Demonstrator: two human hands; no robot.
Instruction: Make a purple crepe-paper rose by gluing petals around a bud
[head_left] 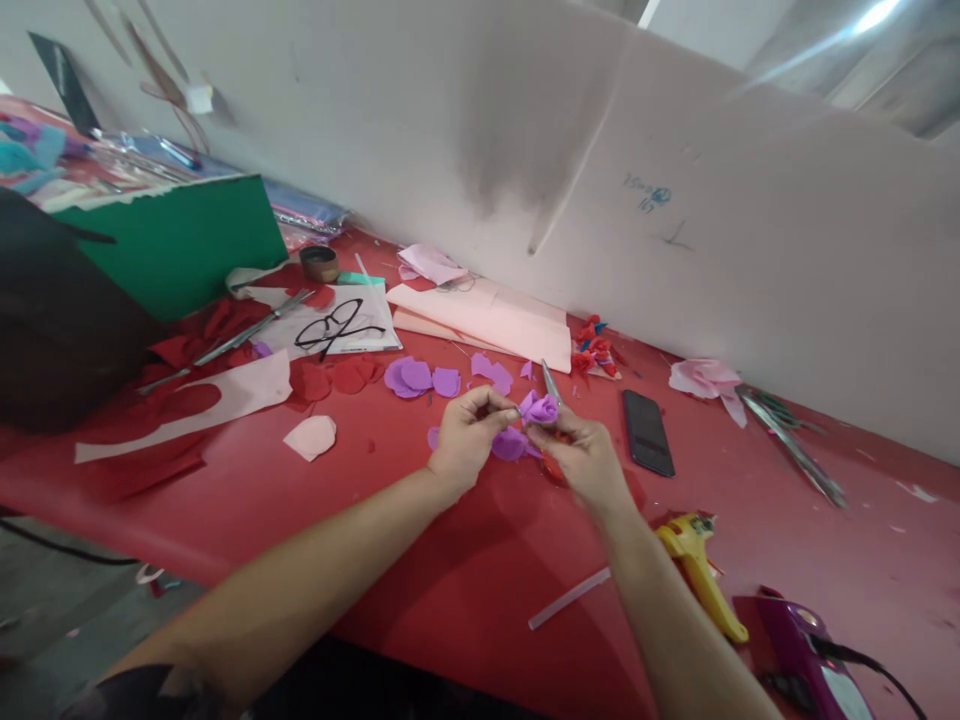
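Observation:
A small purple paper flower (541, 408) is held between my two hands above the red table. My right hand (583, 455) is closed around its base from the right. From the left, my left hand (474, 436) pinches at the flower's edge with thumb and forefinger. Loose purple petals (510, 444) lie just below the hands, and more purple petals (414, 377) are piled to the left. Something orange-red shows partly under my right hand; what it is I cannot make out. Scissors (550, 380) lie behind the flower, partly hidden.
Glasses (339, 328) rest on white paper at the left, near red petals (337, 378). Folded pink paper (487, 315) lies along the back. To the right are a phone (648, 432), a yellow glue gun (701, 570) and a glue stick (568, 598). A green box (187, 240) stands far left.

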